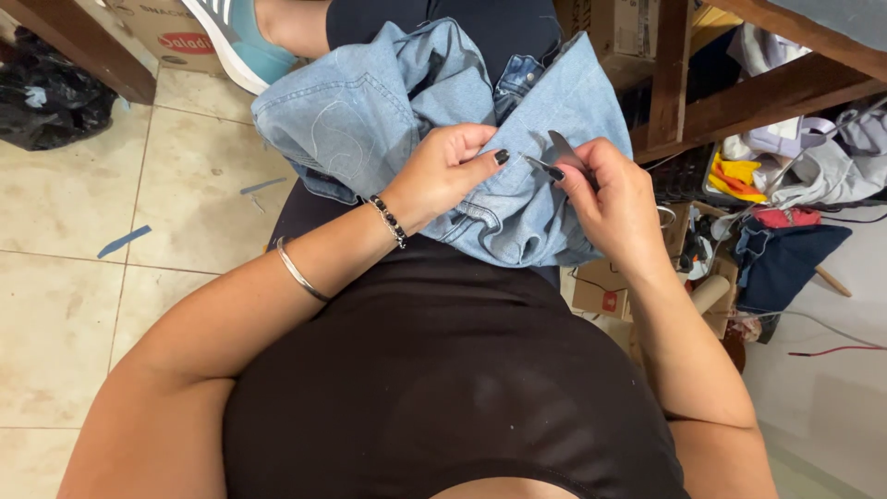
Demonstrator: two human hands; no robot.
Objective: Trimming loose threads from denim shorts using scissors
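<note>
A light blue denim garment (370, 111) lies bunched on my lap. My left hand (443, 176) pinches a fold of the denim, thumb and fingers closed on the cloth; the wrist wears a beaded bracelet and a silver bangle. My right hand (610, 199) holds small metal thread snips (559, 152), whose thin tip touches the denim seam right beside my left thumb. Both hands have dark painted nails. The snips' handle is hidden inside my right fingers.
A wooden table frame (739, 92) stands at the right, with piled clothes and cables (795, 185) under it. Cardboard boxes (601, 286) sit by my right knee. A tiled floor (74, 231) with blue fabric scraps lies left, a black bag (46, 92) at far left.
</note>
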